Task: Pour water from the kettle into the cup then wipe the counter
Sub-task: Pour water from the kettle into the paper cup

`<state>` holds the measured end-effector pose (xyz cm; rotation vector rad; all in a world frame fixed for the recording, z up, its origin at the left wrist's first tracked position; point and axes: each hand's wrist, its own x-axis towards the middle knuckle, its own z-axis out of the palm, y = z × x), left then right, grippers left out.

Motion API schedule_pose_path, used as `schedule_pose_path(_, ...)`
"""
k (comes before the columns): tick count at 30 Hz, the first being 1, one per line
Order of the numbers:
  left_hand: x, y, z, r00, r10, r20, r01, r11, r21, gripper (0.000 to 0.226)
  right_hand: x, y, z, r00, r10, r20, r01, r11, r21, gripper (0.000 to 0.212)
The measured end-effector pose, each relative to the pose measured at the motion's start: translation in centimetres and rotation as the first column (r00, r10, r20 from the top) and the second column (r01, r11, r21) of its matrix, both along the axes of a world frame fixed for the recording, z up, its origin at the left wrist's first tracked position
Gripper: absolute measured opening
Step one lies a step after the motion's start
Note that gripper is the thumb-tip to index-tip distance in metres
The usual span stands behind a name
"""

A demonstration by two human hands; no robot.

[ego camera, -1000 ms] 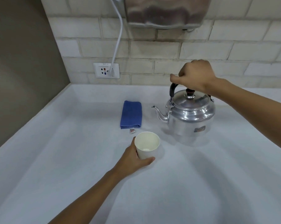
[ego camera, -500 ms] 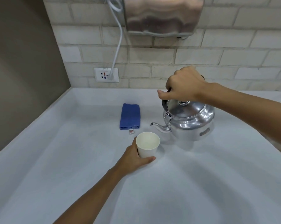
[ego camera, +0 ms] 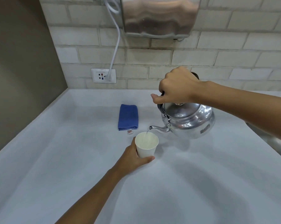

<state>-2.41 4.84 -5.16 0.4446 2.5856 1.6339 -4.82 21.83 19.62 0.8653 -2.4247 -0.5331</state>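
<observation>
Pale brick runs along the back wall above a white counter (ego camera: pixel 201 183), with a steel dryer (ego camera: pixel 159 16) mounted overhead and its cord dropping to a wall socket (ego camera: pixel 103 75); from the head view, the only one there is, the right hand (ego camera: pixel 177 88) is curled tight round the dark handle of the kettle (ego camera: pixel 189 120), which hangs clear of the counter, tipped forward and to the left; its spout (ego camera: pixel 157 128) points left, its tip just above the far rim of the cup (ego camera: pixel 146 144), and a thin thread of water falls from tip to cup; the left hand (ego camera: pixel 133 157) wraps the cup's near side, thumb and fingers closed on the wall, steadying it upright on the counter; a folded blue cloth (ego camera: pixel 128 117) lies flat just beyond the cup, its long axis running away toward the wall, nearer the left hand than the right; I judge the pour barely begun, with wiping to come, and the left hand best placed to reach that cloth.
</observation>
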Motion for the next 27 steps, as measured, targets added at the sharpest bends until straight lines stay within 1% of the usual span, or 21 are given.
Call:
schedule_pose_path(5, 0.01, -0.02, 0.03, 1.0, -0.001, 0.0, 0.001, 1.0, -0.007, 0.079, 0.19, -0.07, 0.14, 1.0, 0.009, 0.006, -0.01, 1.0, 0.024, 0.061)
schedule_pose_path(10, -0.05, 0.0, -0.06, 1.0, -0.001, -0.002, 0.001, 1.0, -0.003, 0.08, 0.25, -0.05, 0.3, 1.0, 0.02, 0.009, -0.021, 0.999, 0.036, 0.061)
schedule_pose_path(14, -0.06, -0.03, -0.03, 1.0, 0.003, 0.006, -0.003, 1.0, -0.001, 0.076, 0.24, 0.12, 0.5, 1.0, 0.023, 0.004, -0.023, 0.998, 0.052, 0.061)
schedule_pose_path(18, 0.0, -0.05, -0.06, 1.0, -0.008, 0.009, 0.008, 1.0, 0.008, 0.081, 0.26, 0.32, 0.58, 1.0, 0.022, 0.001, -0.022, 0.998, 0.056, 0.061)
schedule_pose_path(27, 0.12, 0.04, 0.05, 1.0, -0.022, 0.003, 0.022, 1.0, 0.022, 0.084, 0.23, 0.64, 0.57, 1.0, 0.016, -0.006, -0.016, 0.998, 0.06, 0.062)
